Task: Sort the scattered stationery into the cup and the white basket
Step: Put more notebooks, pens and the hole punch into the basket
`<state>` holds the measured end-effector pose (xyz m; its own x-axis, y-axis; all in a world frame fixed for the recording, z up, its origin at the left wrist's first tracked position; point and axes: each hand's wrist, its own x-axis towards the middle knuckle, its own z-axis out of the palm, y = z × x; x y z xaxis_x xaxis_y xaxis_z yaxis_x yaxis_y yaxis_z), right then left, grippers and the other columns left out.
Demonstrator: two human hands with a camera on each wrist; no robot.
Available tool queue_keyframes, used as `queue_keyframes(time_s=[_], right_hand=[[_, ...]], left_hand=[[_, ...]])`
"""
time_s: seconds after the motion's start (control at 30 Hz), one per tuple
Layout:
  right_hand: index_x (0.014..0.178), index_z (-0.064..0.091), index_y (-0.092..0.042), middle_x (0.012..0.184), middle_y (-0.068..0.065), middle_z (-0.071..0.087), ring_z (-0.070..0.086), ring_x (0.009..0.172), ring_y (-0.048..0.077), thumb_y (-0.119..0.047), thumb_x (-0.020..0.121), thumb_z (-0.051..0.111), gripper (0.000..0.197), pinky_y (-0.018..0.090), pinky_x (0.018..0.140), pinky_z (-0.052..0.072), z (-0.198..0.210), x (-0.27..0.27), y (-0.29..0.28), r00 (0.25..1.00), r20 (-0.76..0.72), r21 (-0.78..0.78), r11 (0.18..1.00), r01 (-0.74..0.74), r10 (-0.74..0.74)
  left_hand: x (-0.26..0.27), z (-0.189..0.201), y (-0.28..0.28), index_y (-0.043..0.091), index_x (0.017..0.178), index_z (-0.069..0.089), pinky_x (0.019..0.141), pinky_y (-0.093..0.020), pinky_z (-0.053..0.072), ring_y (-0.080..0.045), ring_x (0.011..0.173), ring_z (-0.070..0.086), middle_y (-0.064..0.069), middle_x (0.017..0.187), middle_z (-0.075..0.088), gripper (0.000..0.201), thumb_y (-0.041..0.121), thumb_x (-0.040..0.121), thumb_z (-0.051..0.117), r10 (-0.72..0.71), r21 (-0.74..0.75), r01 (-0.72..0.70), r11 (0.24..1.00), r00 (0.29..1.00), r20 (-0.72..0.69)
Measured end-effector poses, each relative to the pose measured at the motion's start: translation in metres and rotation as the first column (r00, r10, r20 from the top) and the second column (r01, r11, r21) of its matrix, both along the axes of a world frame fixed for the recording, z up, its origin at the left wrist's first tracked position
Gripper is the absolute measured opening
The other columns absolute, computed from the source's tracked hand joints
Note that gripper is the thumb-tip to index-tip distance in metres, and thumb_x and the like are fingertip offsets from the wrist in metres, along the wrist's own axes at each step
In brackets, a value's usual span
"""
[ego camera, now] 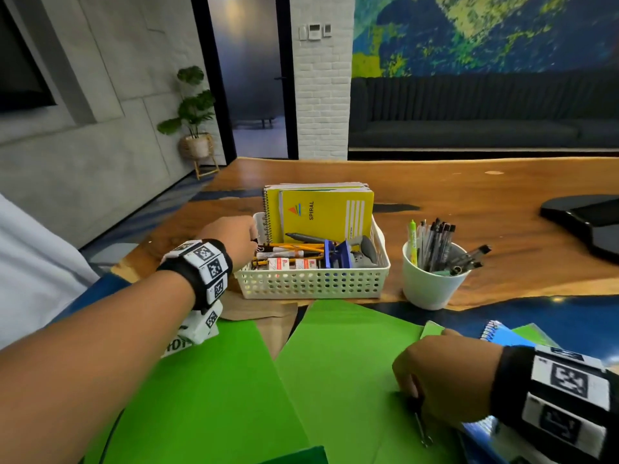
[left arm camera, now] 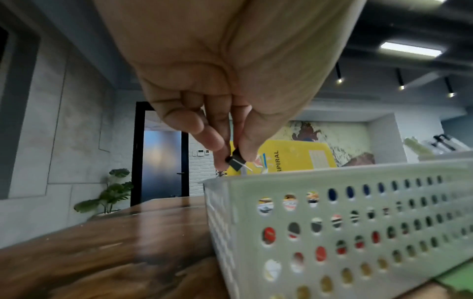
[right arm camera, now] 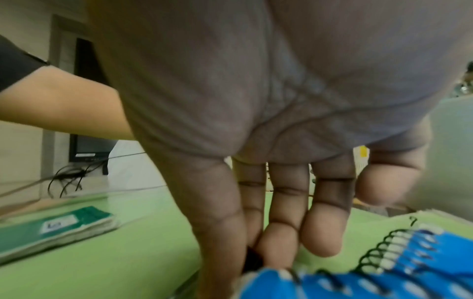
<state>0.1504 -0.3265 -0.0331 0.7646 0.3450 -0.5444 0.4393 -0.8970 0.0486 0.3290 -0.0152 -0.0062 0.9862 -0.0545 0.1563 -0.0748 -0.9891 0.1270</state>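
Observation:
My left hand hovers over the left end of the white basket, and thumb and fingers pinch a small black binder clip just above the basket rim. The basket holds yellow spiral notebooks, pencils, markers and small boxes. To its right stands the white cup, full of pens. My right hand is down on a green folder and pinches a second black binder clip, whose wire handle sticks out toward me.
Two green folders cover the near table. A blue spiral notebook lies by my right wrist, and a dark green notebook lies to the left. Brown paper sits in front of the basket. A black object rests at the far right.

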Motion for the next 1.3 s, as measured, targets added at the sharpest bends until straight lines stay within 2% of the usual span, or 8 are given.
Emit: queue_keyframes(time_s=[0.37,0.53,0.63,0.73,0.83,0.97,1.13,1.3], right_hand=[[0.082,0.056,-0.025,0.074,-0.012,0.060,0.051,0.062,0.002,-0.029,0.082,0.075,0.020,0.014,0.058,0.041,0.010,0.032,0.009,0.974,0.165,0.510,0.858,0.052,-0.157],[0.090,0.061,0.000,0.076,0.013,0.074,0.067,0.064,0.015,-0.006,0.084,0.079,0.020,0.029,0.066,0.059,0.015,0.053,0.023,0.882,-0.154,0.937,0.218,0.273,-0.445],[0.089,0.061,0.000,0.076,0.014,0.071,0.069,0.069,0.021,0.000,0.080,0.079,0.021,0.033,0.071,0.061,0.009,0.055,0.041,0.816,-0.374,0.927,-0.139,0.350,-0.440],[0.093,0.064,-0.002,0.090,0.019,0.070,0.071,0.083,0.030,0.012,0.080,0.073,0.021,0.034,0.079,0.061,-0.002,0.054,0.046,0.786,-0.533,0.839,-0.318,0.442,-0.313],[0.107,0.071,-0.011,0.116,0.012,0.071,0.071,0.104,0.029,0.009,0.081,0.074,0.033,0.038,0.092,0.058,-0.006,0.048,0.033,0.806,-0.511,0.860,-0.191,0.474,-0.298],[0.104,0.071,-0.021,0.106,0.002,0.072,0.070,0.096,0.020,-0.002,0.080,0.080,0.031,0.035,0.092,0.056,-0.004,0.045,0.010,0.856,-0.280,0.922,0.125,0.365,-0.434],[0.107,0.069,-0.014,0.106,0.004,0.074,0.069,0.104,0.020,-0.005,0.081,0.081,0.029,0.038,0.100,0.053,0.011,0.028,-0.008,0.888,-0.140,0.864,0.384,0.326,-0.439],[0.105,0.070,-0.025,0.103,-0.012,0.072,0.064,0.081,-0.011,-0.017,0.080,0.084,0.030,0.008,0.078,0.048,0.014,0.002,-0.013,0.939,-0.049,0.704,0.655,0.274,-0.340]], left_hand=[[0.014,-0.003,-0.013,0.025,0.102,0.061,0.080,-0.034,0.052,-0.016,0.094,0.061,0.008,0.101,0.063,0.028,0.048,0.088,0.069,-0.050,-0.227,0.052,0.972,0.999,0.012],[-0.053,0.009,-0.065,0.026,0.112,0.069,0.073,-0.034,0.061,-0.012,0.083,0.072,0.006,0.094,0.073,0.022,0.039,0.097,0.061,-0.543,-0.559,0.372,0.741,0.822,-0.174],[-0.079,0.005,-0.079,0.029,0.123,0.066,0.073,-0.034,0.062,-0.016,0.083,0.074,0.001,0.091,0.074,0.029,0.022,0.095,0.066,-0.676,-0.734,0.347,0.584,0.709,-0.202],[-0.079,0.005,-0.074,0.021,0.111,0.072,0.070,-0.028,0.060,-0.013,0.077,0.072,-0.008,0.086,0.076,0.025,0.005,0.092,0.068,-0.640,-0.781,0.284,0.557,0.745,-0.185],[-0.062,0.008,-0.056,0.019,0.105,0.075,0.066,-0.028,0.060,-0.012,0.070,0.072,-0.005,0.081,0.076,0.019,0.006,0.092,0.068,-0.503,-0.632,0.306,0.713,0.850,-0.156],[-0.026,0.012,-0.021,0.024,0.108,0.075,0.065,-0.023,0.043,-0.011,0.074,0.064,0.002,0.093,0.076,0.018,0.022,0.091,0.069,-0.295,-0.168,0.289,0.943,0.955,-0.013],[-0.010,0.007,-0.001,0.021,0.125,0.068,0.081,-0.031,0.046,-0.025,0.103,0.063,-0.008,0.122,0.069,0.040,0.038,0.089,0.070,-0.164,-0.035,0.163,0.986,0.985,-0.047],[-0.063,0.004,-0.023,0.025,0.113,0.071,0.083,-0.034,0.051,-0.020,0.096,0.063,0.000,0.107,0.067,0.035,0.039,0.081,0.078,-0.369,0.017,0.372,0.928,0.925,-0.095]])
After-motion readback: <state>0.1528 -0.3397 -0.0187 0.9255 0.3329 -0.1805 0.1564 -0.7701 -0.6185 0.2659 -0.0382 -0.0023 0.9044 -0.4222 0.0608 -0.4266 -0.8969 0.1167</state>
